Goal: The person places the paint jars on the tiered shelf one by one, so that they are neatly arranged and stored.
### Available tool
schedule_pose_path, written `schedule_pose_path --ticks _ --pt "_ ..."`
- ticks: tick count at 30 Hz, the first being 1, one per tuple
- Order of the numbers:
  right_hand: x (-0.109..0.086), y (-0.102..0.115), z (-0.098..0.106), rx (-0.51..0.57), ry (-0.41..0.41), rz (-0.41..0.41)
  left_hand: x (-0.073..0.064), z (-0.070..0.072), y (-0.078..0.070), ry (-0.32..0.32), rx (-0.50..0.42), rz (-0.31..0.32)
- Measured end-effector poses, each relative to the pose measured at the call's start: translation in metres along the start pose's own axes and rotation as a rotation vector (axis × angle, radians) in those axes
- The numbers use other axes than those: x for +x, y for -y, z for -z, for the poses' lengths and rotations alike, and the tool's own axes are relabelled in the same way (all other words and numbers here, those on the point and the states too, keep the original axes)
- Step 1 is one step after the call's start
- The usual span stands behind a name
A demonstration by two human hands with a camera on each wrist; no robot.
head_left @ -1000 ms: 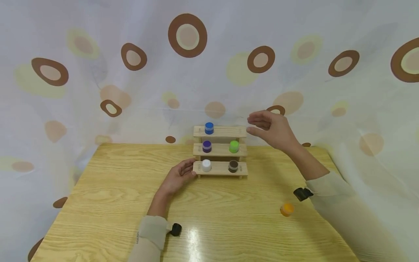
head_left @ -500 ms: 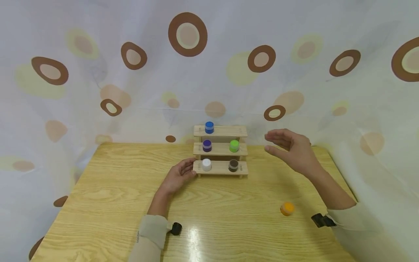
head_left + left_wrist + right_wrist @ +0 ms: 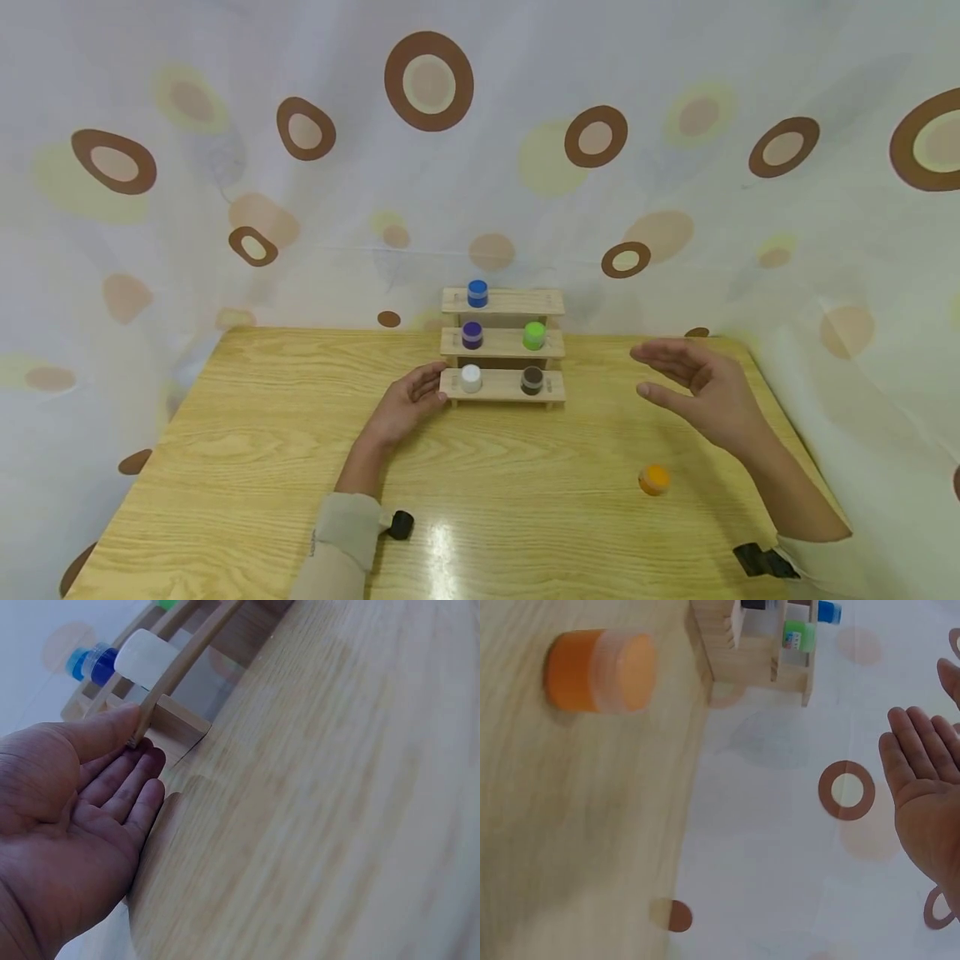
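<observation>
A three-tier wooden display rack (image 3: 500,393) stands against the back of the table. My left hand (image 3: 405,408) holds the left end of its lowest tier; in the left wrist view the thumb (image 3: 112,731) lies at the shelf end, the fingers beyond it. On the rack sit small paint jars: blue (image 3: 477,294) on top, purple (image 3: 472,336) and green (image 3: 534,336) in the middle, white (image 3: 471,379) and dark brown (image 3: 532,381) at the bottom. My right hand (image 3: 708,396) hovers with nothing in it, fingers extended, beyond an orange jar (image 3: 654,480) on the table.
The wooden table (image 3: 247,467) reaches back to a patterned cloth (image 3: 337,208) hanging behind it and along both sides. Black cameras are strapped to the left wrist (image 3: 401,525) and right wrist (image 3: 763,561).
My right hand has drawn away from the upper right of the rack, moving right and down toward the orange jar. The left hand and the jars have stayed in place.
</observation>
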State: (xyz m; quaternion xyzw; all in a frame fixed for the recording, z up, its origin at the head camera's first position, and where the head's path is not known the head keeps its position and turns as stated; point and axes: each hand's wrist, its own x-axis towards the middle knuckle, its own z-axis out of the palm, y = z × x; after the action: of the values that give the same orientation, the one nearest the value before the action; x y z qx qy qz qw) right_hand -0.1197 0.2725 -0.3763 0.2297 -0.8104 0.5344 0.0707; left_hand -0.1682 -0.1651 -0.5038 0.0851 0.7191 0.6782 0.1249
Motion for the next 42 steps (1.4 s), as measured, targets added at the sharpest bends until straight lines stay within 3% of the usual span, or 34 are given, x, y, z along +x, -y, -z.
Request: schedule_pose_path --ticks 6,18,33,42 --pt "-0.023 -0.019 0.006 -0.007 0.039 -0.047 0.001 -0.001 0.000 0.004 0.012 -0.024" --pt "-0.057 -0.060 0.004 0.052 0.151 -0.114 0.000 0.001 0.000 0.000 0.016 -0.009" --pt "-0.082 -0.090 0.004 0.034 0.280 -0.174 -0.001 0.000 0.000 -0.001 0.014 0.000" --pt "-0.092 -0.093 0.001 -0.018 0.324 -0.193 0.000 0.000 0.001 0.011 0.017 0.002"
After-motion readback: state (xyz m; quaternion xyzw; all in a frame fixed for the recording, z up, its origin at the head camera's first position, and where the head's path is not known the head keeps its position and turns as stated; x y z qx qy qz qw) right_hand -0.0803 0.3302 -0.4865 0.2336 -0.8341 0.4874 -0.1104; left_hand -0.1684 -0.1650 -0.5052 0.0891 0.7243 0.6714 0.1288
